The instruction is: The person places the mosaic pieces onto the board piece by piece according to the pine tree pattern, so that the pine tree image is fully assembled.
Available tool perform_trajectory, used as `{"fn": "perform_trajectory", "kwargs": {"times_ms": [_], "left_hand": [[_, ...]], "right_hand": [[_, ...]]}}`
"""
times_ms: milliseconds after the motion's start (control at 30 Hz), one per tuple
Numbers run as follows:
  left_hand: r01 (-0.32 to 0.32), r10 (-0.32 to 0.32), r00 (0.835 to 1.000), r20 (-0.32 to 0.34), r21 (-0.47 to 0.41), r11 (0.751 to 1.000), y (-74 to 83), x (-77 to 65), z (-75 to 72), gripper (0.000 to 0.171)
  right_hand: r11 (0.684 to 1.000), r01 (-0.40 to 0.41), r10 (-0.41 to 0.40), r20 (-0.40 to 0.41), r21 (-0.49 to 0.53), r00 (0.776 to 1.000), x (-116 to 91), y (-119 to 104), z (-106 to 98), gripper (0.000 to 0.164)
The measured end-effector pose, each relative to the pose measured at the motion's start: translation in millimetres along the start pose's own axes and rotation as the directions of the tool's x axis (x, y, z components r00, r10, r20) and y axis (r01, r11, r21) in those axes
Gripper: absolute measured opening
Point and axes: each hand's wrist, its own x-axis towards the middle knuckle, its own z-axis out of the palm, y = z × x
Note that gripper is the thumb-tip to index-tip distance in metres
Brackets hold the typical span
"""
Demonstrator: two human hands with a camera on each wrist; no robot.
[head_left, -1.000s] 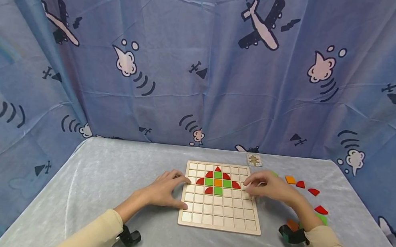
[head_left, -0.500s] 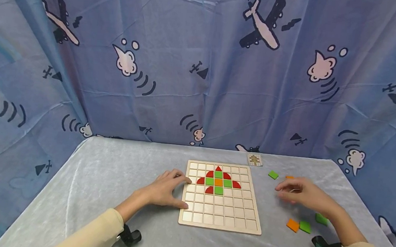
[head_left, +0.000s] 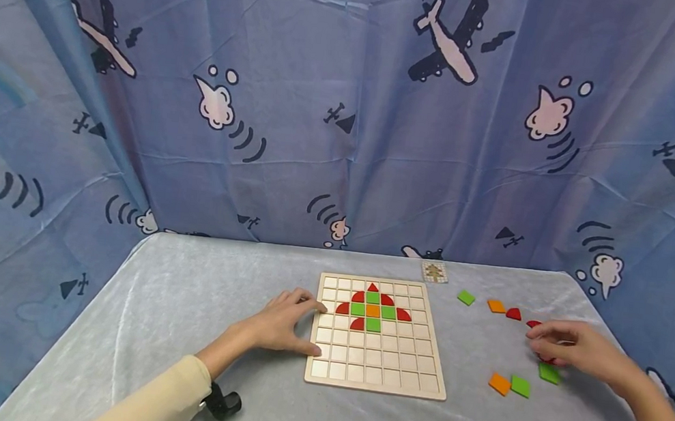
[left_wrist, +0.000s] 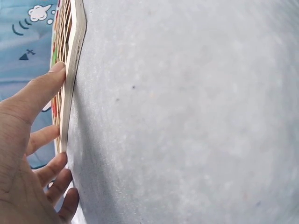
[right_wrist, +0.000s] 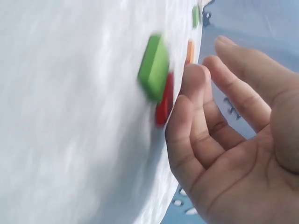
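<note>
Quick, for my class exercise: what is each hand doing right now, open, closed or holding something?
Left hand: open, touching the left edge of the wooden board.
Right hand: open, holding nothing, near a green tile.

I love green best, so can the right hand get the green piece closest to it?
Probably yes: the right hand looks empty and is very near that green piece. The flat red piece close by shouldn't block the way.

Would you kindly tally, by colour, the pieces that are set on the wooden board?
Red pieces: 6
Green pieces: 4
Orange piece: 1
Total on the wooden board: 11
</note>
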Motion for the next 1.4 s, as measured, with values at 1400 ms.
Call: {"fn": "perform_trajectory", "kwargs": {"times_ms": [1400], "left_hand": [[0.016,-0.016,1.000,0.006,-0.008,1.000,1.9,-0.8,-1.3,0.073]], "right_hand": [[0.996,0.091,-0.090,0.037,-0.005,0.995,-4,16,-7,0.025]]}}
